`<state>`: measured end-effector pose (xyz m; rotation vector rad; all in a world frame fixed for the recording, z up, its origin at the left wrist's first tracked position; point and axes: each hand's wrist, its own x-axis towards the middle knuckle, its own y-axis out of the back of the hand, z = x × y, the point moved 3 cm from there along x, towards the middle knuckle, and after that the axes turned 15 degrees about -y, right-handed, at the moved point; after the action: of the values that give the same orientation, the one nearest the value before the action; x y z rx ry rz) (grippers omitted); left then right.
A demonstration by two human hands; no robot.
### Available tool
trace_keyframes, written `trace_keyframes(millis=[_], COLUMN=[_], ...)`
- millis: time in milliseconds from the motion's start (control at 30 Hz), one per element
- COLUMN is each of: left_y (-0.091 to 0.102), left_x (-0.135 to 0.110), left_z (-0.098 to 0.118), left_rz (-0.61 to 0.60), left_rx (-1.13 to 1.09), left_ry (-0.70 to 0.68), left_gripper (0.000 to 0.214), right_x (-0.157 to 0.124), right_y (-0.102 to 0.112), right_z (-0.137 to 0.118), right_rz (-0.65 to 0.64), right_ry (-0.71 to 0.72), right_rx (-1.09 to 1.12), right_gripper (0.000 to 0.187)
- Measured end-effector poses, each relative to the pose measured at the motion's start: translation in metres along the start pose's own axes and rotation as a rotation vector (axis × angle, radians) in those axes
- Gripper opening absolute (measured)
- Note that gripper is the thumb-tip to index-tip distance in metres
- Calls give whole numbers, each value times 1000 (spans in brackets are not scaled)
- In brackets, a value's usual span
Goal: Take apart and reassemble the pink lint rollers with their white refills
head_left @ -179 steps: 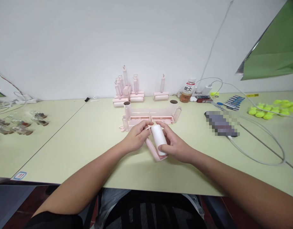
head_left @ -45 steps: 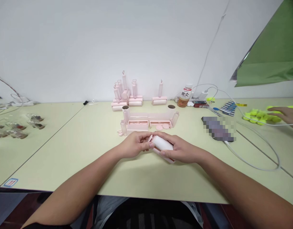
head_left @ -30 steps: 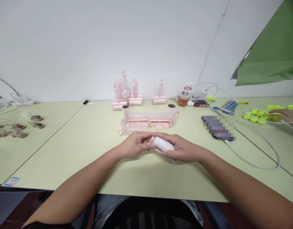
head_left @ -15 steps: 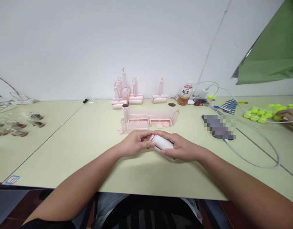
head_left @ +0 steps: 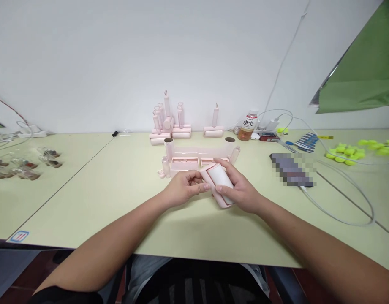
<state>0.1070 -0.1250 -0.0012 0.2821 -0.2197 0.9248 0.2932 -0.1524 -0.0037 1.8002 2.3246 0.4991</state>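
A pink lint roller with a white paper roll (head_left: 220,180) is held just above the pale green table (head_left: 124,198), in the middle. My right hand (head_left: 241,192) is wrapped round the roll from the right side. My left hand (head_left: 184,188) pinches the roller's pink frame at its left end, thumb and fingers closed on it. Just behind the hands lie pink trays with small discs and tubes (head_left: 199,159).
Finished pink rollers (head_left: 170,122) stand at the back by the wall. A drink bottle (head_left: 247,125), chargers and cables (head_left: 340,198), a phone (head_left: 292,169) and yellow-green pieces (head_left: 352,150) lie to the right. Small glass vials (head_left: 23,162) lie at the left.
The roller has been turned from lying across to pointing away from me and lifted slightly toward the trays. The other person's hand at the far right has left the view.
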Motion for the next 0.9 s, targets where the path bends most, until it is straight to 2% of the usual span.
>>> trace_keyframes(millis=[167,300,400,467,533,633,700,900], left_y=[-15,-16,-13,-10,-7,-4,-4,-5], left_x=[-1,-2,-2,-1,0,1,1,1], left_z=[-9,-8,-6,-5,-3,-1,-1,-3], left_rz=[35,49,41,44,68,102,96,90], left_rx=[-33,-36,-62,-102,-125,-132,-155,-163], left_ry=[20,38,4,-19,-18,7,15,-2], left_gripper=[48,47,47,48,47,44,43,41], right_x=[1,-3,-2,4,14,26,27,15], right_y=[-6,-12,-9,1,17,43,50,24], right_z=[4,2,0,4,12,22,23,10], right_rz=[105,103,76,39,50,260,334,230], right_ry=[5,10,60,61,-3,-127,-151,-85], right_rx=[25,1,-18,-1,35,37,41,91], right_gripper=[69,67,71,78,83,71,60,46])
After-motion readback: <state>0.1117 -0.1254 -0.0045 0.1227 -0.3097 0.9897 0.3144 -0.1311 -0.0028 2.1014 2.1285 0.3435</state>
